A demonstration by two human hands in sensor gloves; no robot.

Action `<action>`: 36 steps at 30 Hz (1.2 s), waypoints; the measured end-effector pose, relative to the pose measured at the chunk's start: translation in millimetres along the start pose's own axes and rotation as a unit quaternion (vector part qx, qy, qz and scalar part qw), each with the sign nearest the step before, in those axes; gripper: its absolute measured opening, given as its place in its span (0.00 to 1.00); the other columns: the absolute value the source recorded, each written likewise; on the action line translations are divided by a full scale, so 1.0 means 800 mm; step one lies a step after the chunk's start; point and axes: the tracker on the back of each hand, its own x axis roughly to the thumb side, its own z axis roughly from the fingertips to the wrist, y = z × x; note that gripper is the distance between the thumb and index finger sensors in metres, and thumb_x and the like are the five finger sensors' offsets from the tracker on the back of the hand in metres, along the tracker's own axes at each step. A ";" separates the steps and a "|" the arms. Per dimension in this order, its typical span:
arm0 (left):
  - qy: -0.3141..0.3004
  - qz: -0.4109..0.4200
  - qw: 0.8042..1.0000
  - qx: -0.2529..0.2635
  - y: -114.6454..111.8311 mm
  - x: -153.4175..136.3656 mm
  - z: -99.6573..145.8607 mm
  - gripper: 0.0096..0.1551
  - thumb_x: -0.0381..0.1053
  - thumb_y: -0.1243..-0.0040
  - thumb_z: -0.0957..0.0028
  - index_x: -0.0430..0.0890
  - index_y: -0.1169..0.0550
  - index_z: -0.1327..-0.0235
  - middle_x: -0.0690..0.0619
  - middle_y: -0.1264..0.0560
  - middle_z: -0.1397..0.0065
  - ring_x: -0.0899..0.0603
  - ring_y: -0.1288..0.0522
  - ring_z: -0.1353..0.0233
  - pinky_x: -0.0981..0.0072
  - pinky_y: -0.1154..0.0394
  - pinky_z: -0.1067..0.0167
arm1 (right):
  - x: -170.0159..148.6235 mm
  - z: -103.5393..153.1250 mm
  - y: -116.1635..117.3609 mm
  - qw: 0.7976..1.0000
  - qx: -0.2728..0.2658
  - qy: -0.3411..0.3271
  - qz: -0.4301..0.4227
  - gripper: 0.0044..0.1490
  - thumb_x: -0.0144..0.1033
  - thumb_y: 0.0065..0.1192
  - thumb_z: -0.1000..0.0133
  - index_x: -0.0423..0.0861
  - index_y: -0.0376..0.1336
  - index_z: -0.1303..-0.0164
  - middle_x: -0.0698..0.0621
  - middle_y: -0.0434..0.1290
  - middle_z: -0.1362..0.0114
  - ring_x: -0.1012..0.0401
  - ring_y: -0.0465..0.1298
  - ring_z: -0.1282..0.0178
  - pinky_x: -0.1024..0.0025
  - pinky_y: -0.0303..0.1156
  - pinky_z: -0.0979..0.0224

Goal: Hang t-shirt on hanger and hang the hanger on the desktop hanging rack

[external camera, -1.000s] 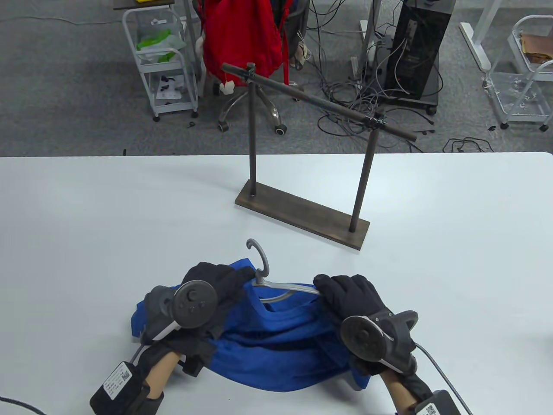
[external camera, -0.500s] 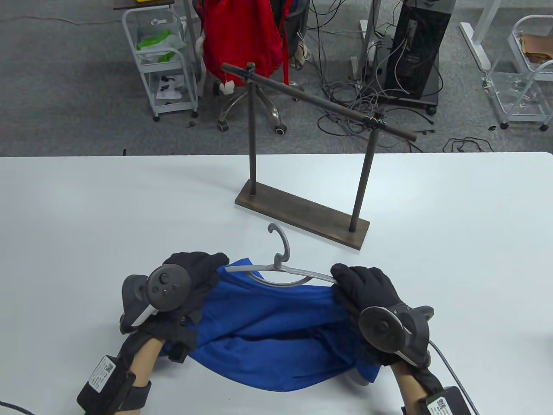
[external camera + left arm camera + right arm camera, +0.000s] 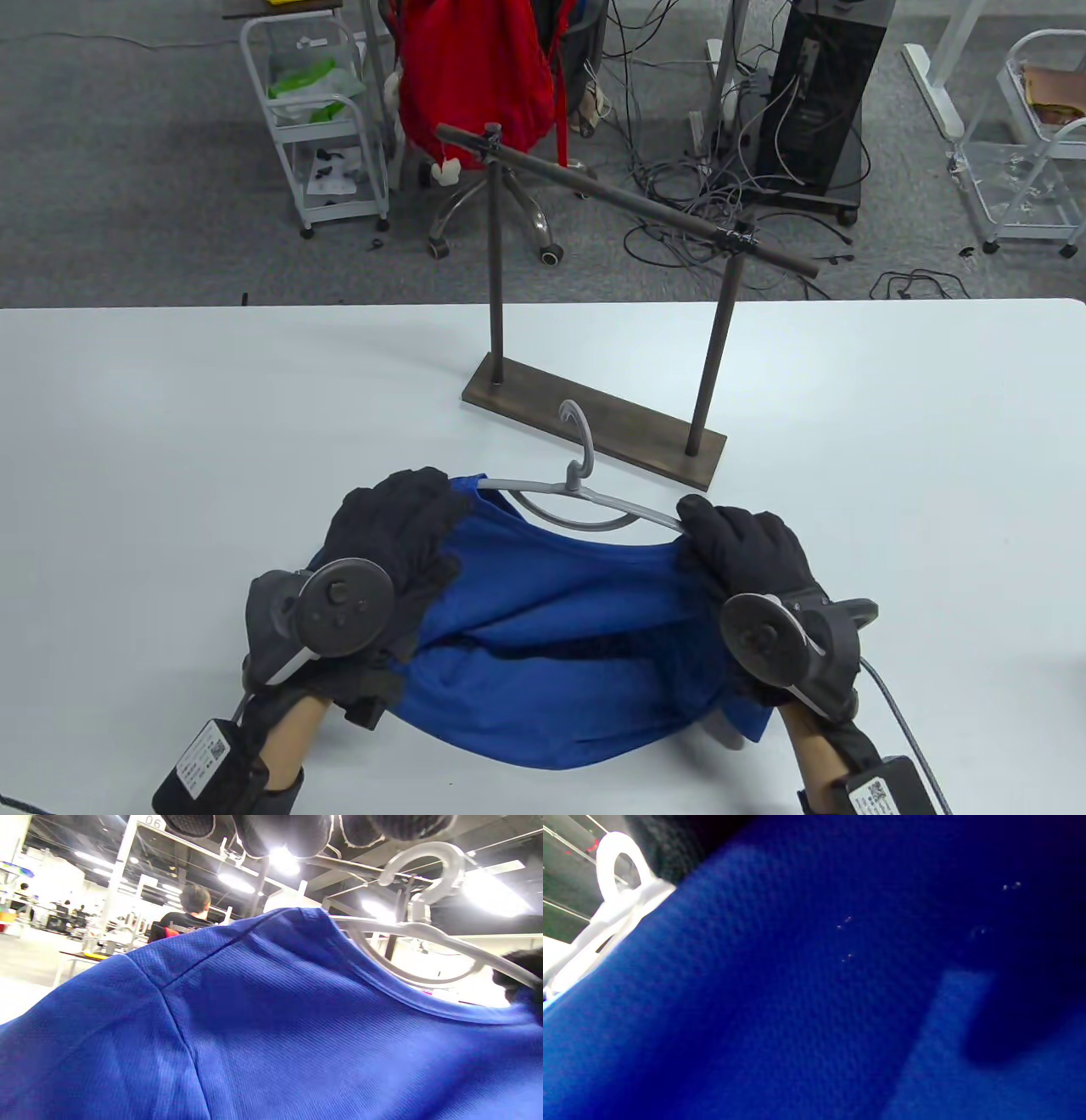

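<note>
The left hand (image 3: 399, 526) grips the shirt (image 3: 577, 611) at the left shoulder, fingers curled over the cloth where it covers the left end of the hanger (image 3: 585, 501). The right hand (image 3: 747, 552) pinches the hanger's right arm together with the shirt's edge beside it. The two hands are well apart, with the shirt stretched and sagging between them. The hanger sits inside the collar: its curved bar and both arms show in the neck opening, and the hook (image 3: 579, 424) rises upright beyond the hands, its tip overlapping the near edge of the rack (image 3: 611, 280) base in the table view. In the left wrist view the collar seam (image 3: 407, 1001) runs just under the hanger's lower curve, and the shoulder cloth lies over the left arm. The right wrist view is filled with blue cloth, with only the hook (image 3: 617, 861) at its top left corner. The rack stands beyond the hands, its bar slanting away to the left. Bare table (image 3: 170, 424) lies left and right of both hands; the near edge is close below the wrists
</note>
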 end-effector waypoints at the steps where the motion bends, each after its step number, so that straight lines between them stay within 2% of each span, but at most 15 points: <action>1: -0.005 -0.001 1.000 -0.007 -0.001 0.004 0.001 0.38 0.70 0.51 0.49 0.80 0.43 0.22 0.68 0.45 0.07 0.52 0.43 0.07 0.43 0.46 0.10 | 0.000 -0.004 -0.005 1.000 -0.009 0.004 0.009 0.31 0.47 0.62 0.48 0.61 0.63 0.32 0.59 0.76 0.36 0.60 0.80 0.43 0.50 0.74 0.23; 4: -0.044 0.004 0.998 -0.033 -0.013 0.012 0.009 0.37 0.69 0.51 0.50 0.79 0.42 0.23 0.68 0.44 0.08 0.52 0.43 0.08 0.43 0.46 0.10 | -0.002 -0.024 -0.025 0.999 -0.029 0.019 0.013 0.31 0.47 0.63 0.48 0.61 0.64 0.32 0.59 0.77 0.36 0.60 0.81 0.44 0.50 0.75 0.24; 7: -0.084 -0.015 0.996 -0.009 -0.035 0.012 0.028 0.35 0.67 0.49 0.51 0.77 0.37 0.25 0.65 0.38 0.10 0.50 0.38 0.11 0.41 0.42 0.13 | -0.004 -0.056 -0.041 0.999 -0.034 0.035 0.021 0.30 0.47 0.63 0.48 0.61 0.65 0.33 0.59 0.77 0.36 0.60 0.81 0.44 0.50 0.75 0.24; 10: -0.097 -0.045 0.994 -0.015 -0.057 0.013 0.036 0.36 0.67 0.49 0.52 0.75 0.36 0.25 0.63 0.36 0.11 0.48 0.36 0.12 0.40 0.39 0.16 | -0.004 -0.095 -0.052 0.997 -0.040 0.051 0.029 0.30 0.46 0.64 0.48 0.62 0.65 0.33 0.59 0.77 0.37 0.60 0.81 0.44 0.50 0.75 0.24; 11: -0.103 -0.054 0.993 -0.035 -0.064 0.016 0.036 0.36 0.67 0.49 0.52 0.74 0.36 0.24 0.62 0.37 0.11 0.48 0.36 0.12 0.39 0.40 0.16 | -0.003 -0.106 -0.055 0.997 -0.042 0.056 0.031 0.30 0.46 0.64 0.48 0.61 0.65 0.33 0.58 0.77 0.37 0.59 0.81 0.44 0.49 0.75 0.24; 14: -0.107 -0.071 0.991 -0.046 -0.073 0.022 0.039 0.37 0.67 0.49 0.52 0.74 0.37 0.24 0.62 0.37 0.11 0.48 0.37 0.12 0.39 0.40 0.16 | 0.001 -0.143 -0.064 0.995 -0.051 0.071 0.049 0.29 0.46 0.64 0.48 0.61 0.66 0.33 0.58 0.78 0.37 0.59 0.81 0.44 0.49 0.75 0.24; 18: -0.106 -0.075 0.990 -0.047 -0.075 0.024 0.039 0.37 0.68 0.49 0.52 0.74 0.37 0.24 0.62 0.37 0.11 0.48 0.37 0.12 0.39 0.40 0.16 | 0.004 -0.183 -0.065 0.992 -0.042 0.097 0.063 0.29 0.46 0.64 0.48 0.61 0.66 0.34 0.58 0.78 0.37 0.59 0.81 0.44 0.49 0.75 0.24; 21: -0.101 -0.068 0.991 -0.058 -0.079 0.021 0.039 0.37 0.67 0.49 0.52 0.74 0.36 0.24 0.62 0.37 0.11 0.48 0.36 0.12 0.39 0.40 0.16 | 0.001 -0.202 -0.054 0.990 -0.018 0.124 0.063 0.29 0.46 0.64 0.48 0.61 0.66 0.34 0.58 0.77 0.37 0.59 0.81 0.44 0.49 0.75 0.24; 27: -0.089 -0.067 0.990 -0.084 -0.088 0.013 0.035 0.36 0.67 0.49 0.52 0.73 0.36 0.25 0.62 0.37 0.11 0.47 0.36 0.13 0.39 0.40 0.17 | -0.012 -0.197 -0.009 0.988 0.029 0.132 0.075 0.29 0.45 0.64 0.48 0.61 0.67 0.35 0.58 0.78 0.37 0.59 0.81 0.45 0.49 0.75 0.24; 30: -0.085 -0.065 0.990 -0.092 -0.090 0.011 0.033 0.36 0.67 0.49 0.52 0.73 0.35 0.24 0.62 0.36 0.12 0.47 0.36 0.13 0.39 0.40 0.17 | -0.018 -0.192 0.003 0.989 0.005 0.128 0.077 0.29 0.45 0.64 0.48 0.62 0.66 0.34 0.58 0.77 0.36 0.59 0.81 0.43 0.49 0.74 0.24; 32: -0.086 -0.066 0.989 -0.099 -0.093 0.011 0.034 0.36 0.67 0.49 0.52 0.73 0.35 0.25 0.62 0.36 0.12 0.47 0.36 0.13 0.39 0.39 0.17 | -0.022 -0.193 0.007 0.985 0.007 0.128 0.112 0.30 0.47 0.63 0.47 0.62 0.65 0.33 0.59 0.76 0.34 0.59 0.81 0.39 0.49 0.74 0.24; 33: -0.086 -0.068 0.989 -0.101 -0.094 0.012 0.034 0.36 0.67 0.49 0.52 0.73 0.36 0.24 0.62 0.36 0.12 0.47 0.36 0.13 0.39 0.39 0.17 | -0.023 -0.193 0.009 0.985 0.016 0.128 0.119 0.31 0.47 0.62 0.46 0.61 0.63 0.30 0.58 0.75 0.31 0.58 0.80 0.35 0.48 0.73 0.23; 35: -0.086 -0.070 0.989 -0.101 -0.095 0.012 0.034 0.37 0.67 0.49 0.52 0.73 0.36 0.24 0.62 0.36 0.12 0.47 0.35 0.13 0.39 0.39 0.17 | -0.022 -0.191 0.006 0.985 0.033 0.115 0.122 0.39 0.51 0.60 0.46 0.59 0.56 0.22 0.52 0.61 0.16 0.53 0.69 0.19 0.44 0.65 0.18; 36: -0.085 -0.071 0.989 -0.102 -0.095 0.012 0.035 0.37 0.67 0.49 0.52 0.73 0.36 0.24 0.62 0.36 0.12 0.48 0.35 0.13 0.40 0.39 0.17 | -0.021 -0.188 0.004 0.986 0.031 0.110 0.121 0.41 0.52 0.59 0.46 0.59 0.54 0.21 0.51 0.57 0.14 0.51 0.65 0.16 0.43 0.63 0.16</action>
